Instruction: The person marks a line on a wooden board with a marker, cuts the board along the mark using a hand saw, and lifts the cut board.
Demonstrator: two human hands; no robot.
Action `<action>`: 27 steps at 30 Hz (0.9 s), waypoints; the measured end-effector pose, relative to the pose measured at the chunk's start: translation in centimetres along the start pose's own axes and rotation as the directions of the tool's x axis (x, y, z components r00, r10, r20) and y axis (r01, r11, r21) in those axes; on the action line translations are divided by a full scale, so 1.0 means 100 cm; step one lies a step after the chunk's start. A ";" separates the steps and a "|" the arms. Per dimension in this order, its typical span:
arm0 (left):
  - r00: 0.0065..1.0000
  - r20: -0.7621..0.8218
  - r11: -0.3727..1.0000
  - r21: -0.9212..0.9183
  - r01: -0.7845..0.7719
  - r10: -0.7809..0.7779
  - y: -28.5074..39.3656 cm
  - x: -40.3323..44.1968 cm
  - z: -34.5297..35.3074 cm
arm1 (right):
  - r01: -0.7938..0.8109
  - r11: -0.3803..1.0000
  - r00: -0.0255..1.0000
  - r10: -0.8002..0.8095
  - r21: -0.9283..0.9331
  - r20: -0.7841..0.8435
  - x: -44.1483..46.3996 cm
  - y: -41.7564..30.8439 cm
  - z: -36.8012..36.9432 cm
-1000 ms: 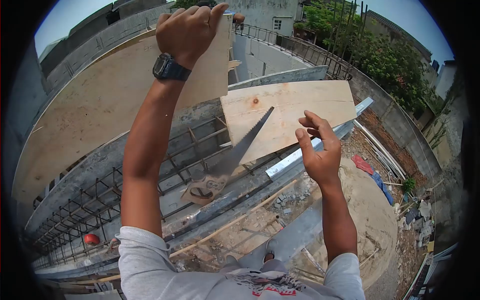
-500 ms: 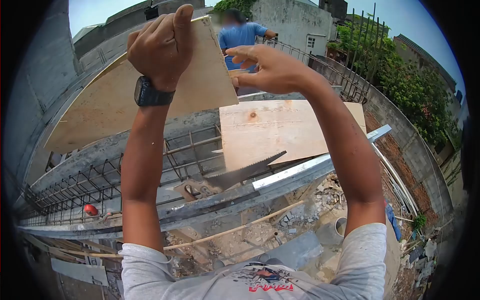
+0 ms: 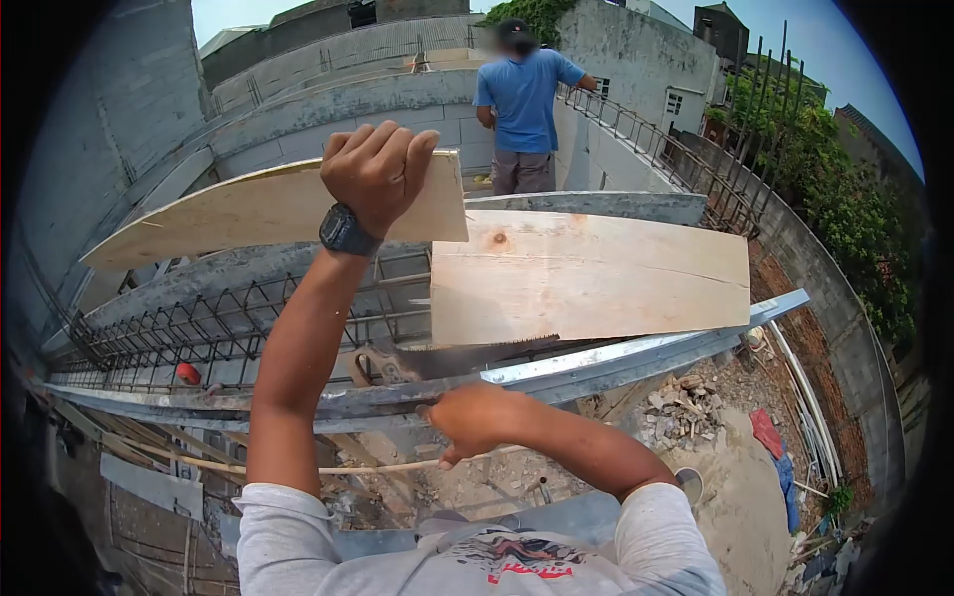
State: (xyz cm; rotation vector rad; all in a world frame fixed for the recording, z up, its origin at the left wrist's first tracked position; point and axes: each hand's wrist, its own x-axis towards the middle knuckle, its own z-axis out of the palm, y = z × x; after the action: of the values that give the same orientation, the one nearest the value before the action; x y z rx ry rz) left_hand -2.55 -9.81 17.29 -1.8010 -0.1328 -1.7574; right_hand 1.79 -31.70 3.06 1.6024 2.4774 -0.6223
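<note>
My left hand [image 3: 378, 174] is closed around the top edge of a long plywood sheet [image 3: 268, 219], held raised and tilted over the rebar. A second plywood piece [image 3: 586, 278] with a knot lies flat to the right of it. The handsaw [image 3: 477, 355] rests below that piece, its blade partly covered by the plywood's lower edge and its handle to the left. My right hand [image 3: 472, 422] is low in front of me, close to the metal-edged beam [image 3: 556, 363] and below the saw. Its fingers are apart and hold nothing visible.
A rebar cage [image 3: 219, 333] runs along the trench on the left, with a small red object [image 3: 188, 373] in it. A person in a blue shirt [image 3: 524, 99] stands beyond the plywood. Rubble [image 3: 686, 407] and a bucket [image 3: 689, 484] are below right.
My right hand has dropped from the plywood sheet's right end down towards the beam and saw. The held sheet appears lower and flatter. The person behind has turned away.
</note>
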 end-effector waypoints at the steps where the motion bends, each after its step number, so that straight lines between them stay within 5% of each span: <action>1: 1.000 0.029 1.000 0.004 0.001 -0.001 0.006 -0.004 -0.007 | -0.036 0.996 0.978 0.019 -0.077 -0.209 -0.017 0.024 -0.006; 3: 0.997 0.078 1.000 0.016 0.008 -0.010 0.016 -0.012 -0.014 | -0.122 0.990 0.770 0.137 0.068 -0.623 -0.069 0.026 -0.079; 5: 0.989 0.148 1.000 0.023 0.015 -0.018 0.026 -0.023 -0.021 | 0.065 0.985 0.335 0.127 0.158 -0.934 -0.084 0.014 -0.144; 6: 0.996 0.093 1.000 -0.012 0.001 0.000 0.029 -0.027 -0.018 | 0.003 0.999 0.185 -0.046 -0.046 -0.982 -0.076 0.012 -0.175; 9: 0.999 -0.037 0.999 -0.041 -0.028 0.027 0.037 -0.054 0.002 | -0.241 0.919 0.370 -0.212 -0.313 -0.905 -0.008 -0.014 -0.230; 11: 0.957 0.171 0.875 -0.393 0.284 -0.234 0.044 -0.085 0.021 | -0.276 0.919 0.791 0.052 -0.281 -0.609 0.040 -0.038 -0.248; 12: 0.904 0.303 0.809 -0.420 0.410 -0.301 0.045 -0.096 0.027 | -0.308 0.905 0.853 0.126 -0.292 -0.507 0.059 -0.048 -0.248; 14: 0.850 0.514 0.943 -0.214 0.256 -0.114 0.037 -0.096 0.019 | -0.337 0.870 0.865 0.135 -0.360 -0.483 0.115 -0.038 -0.242; 16: 0.915 0.381 0.983 -0.166 -0.075 0.134 0.046 -0.068 0.005 | -0.371 0.895 0.827 0.199 -0.246 -0.526 0.135 -0.030 -0.238; 20: 0.969 0.206 0.960 -0.269 -0.079 0.137 0.045 -0.031 0.012 | -0.341 0.940 0.719 0.248 -0.019 -0.649 0.109 -0.014 -0.245; 27: 0.987 0.058 0.865 -0.491 -0.102 0.149 0.126 0.043 0.041 | -0.527 0.850 0.529 0.332 0.005 -0.781 0.005 0.007 -0.257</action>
State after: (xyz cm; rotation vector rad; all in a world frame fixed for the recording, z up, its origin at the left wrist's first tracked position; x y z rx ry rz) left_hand 7.46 -19.43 17.19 -2.1869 0.4228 -1.7135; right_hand 5.19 -20.64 26.05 2.6299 2.2329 0.5465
